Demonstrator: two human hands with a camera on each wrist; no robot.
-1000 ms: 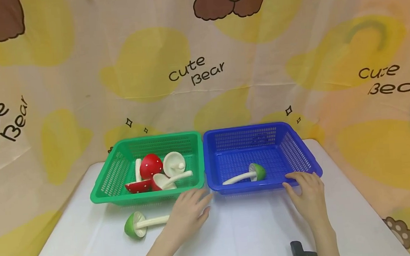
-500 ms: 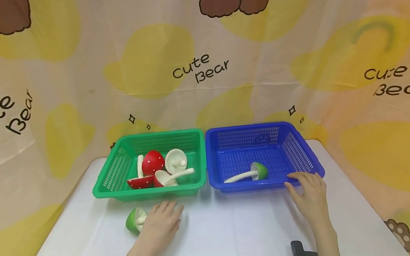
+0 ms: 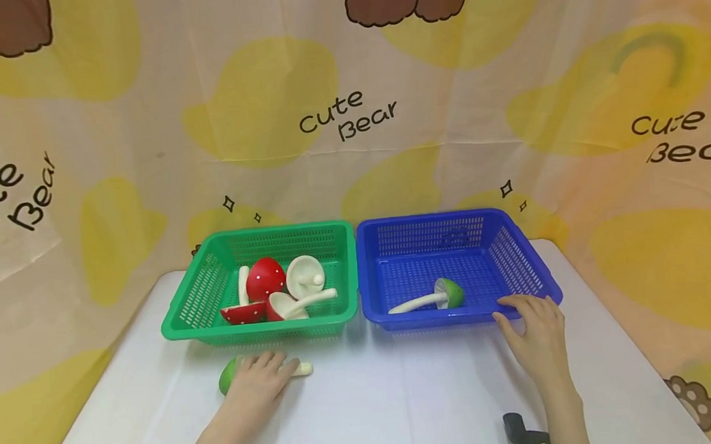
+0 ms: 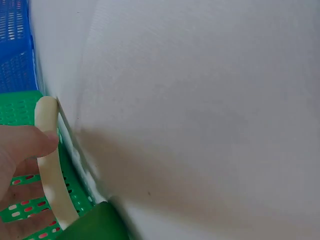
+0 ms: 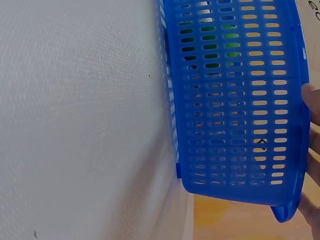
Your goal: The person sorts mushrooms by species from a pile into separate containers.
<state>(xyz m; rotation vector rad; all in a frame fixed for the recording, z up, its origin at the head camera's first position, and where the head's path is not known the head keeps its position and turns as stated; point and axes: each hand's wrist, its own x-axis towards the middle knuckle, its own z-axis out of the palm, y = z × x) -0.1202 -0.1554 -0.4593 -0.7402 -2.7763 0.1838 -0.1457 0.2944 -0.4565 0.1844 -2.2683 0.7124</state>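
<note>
In the head view my left hand [image 3: 256, 381] lies over a toy mushroom with a green cap [image 3: 227, 377] and a pale stem [image 3: 304, 368], on the table in front of the green basket [image 3: 258, 330]. The left wrist view shows the thumb across the stem [image 4: 49, 172], the fingers on its other side. My right hand [image 3: 538, 336] holds the front rim of the blue basket [image 3: 437, 321] near its right corner, thumb outside and fingertips over the edge. Another green-capped toy mushroom [image 3: 450, 293] lies inside that basket.
Several red toy mushrooms [image 3: 265, 278] with white dots lie in the green basket. Both baskets stand side by side at the back of the white table [image 3: 405, 397], before a patterned cloth [image 3: 260, 105]. A black curved piece [image 3: 522, 434] shows beside the right wrist.
My left hand has moved left from in front of the gap between the baskets onto the green-capped toy mushroom. The right hand stays at the blue basket's rim.
</note>
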